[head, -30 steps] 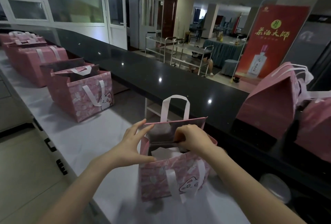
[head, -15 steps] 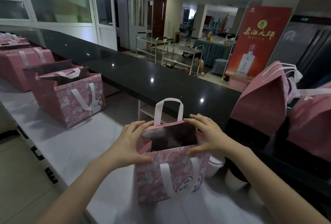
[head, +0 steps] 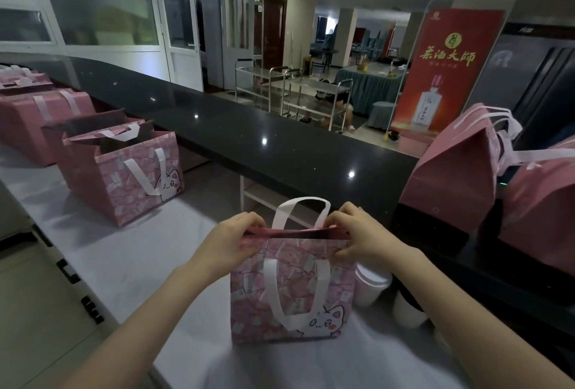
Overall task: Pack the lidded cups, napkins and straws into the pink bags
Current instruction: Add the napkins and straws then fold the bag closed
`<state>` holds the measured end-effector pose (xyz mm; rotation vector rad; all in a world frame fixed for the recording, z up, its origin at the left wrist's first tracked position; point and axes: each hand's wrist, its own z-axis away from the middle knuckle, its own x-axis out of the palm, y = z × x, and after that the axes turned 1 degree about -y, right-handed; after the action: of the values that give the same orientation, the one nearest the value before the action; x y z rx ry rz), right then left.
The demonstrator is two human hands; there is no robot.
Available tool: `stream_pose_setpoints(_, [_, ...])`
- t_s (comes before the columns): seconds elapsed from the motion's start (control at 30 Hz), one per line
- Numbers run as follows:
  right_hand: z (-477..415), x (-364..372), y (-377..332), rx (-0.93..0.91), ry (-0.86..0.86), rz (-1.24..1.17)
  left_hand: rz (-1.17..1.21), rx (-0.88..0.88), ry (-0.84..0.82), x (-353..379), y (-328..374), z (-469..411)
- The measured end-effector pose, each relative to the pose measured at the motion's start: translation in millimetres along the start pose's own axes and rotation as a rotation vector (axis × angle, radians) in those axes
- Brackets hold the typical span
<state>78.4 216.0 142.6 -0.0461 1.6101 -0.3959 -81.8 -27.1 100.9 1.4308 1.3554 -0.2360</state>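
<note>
A pink cat-print bag point(head: 292, 292) with white handles stands on the white counter right in front of me. My left hand point(head: 231, 241) pinches the left end of its top edge and my right hand point(head: 357, 236) pinches the right end, so the mouth is pressed nearly flat. Its contents are hidden. Two white lidded cups point(head: 371, 284) stand just right of the bag, partly behind it. An open pink bag point(head: 124, 177) stands further left on the counter.
More pink bags point(head: 43, 121) line the counter at far left, and others point(head: 460, 171) rest on the raised black ledge point(head: 249, 143) at right. Steel trolleys and a red banner stand beyond the ledge.
The bag's mouth was open with my hands at its rim; both hands have since drawn the top edges together, and the bag now stands closed at the top.
</note>
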Motion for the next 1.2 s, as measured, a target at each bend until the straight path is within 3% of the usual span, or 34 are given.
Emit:
stream_pose_setpoints(0.27, [13,27,7,-0.022,0.157,-0.018,0.004,-0.042,0.03,5,-1,4])
stream_pose_setpoints(0.47, [20,38,8,-0.055,0.247,-0.029,-0.085,0.034,0.051,9,-3,14])
stream_pose_setpoints(0.73, [24,44,8,-0.096,0.272,0.073,-0.121,0.108,-0.011,3,-6,18])
stream_pose_setpoints(1.03, [26,23,18,0.077,0.151,-0.257,-0.033,-0.017,0.079,8,-10,17])
stream_pose_setpoints(1.2, [24,29,15,0.099,0.145,-0.215,0.031,-0.088,0.118,12,-12,15])
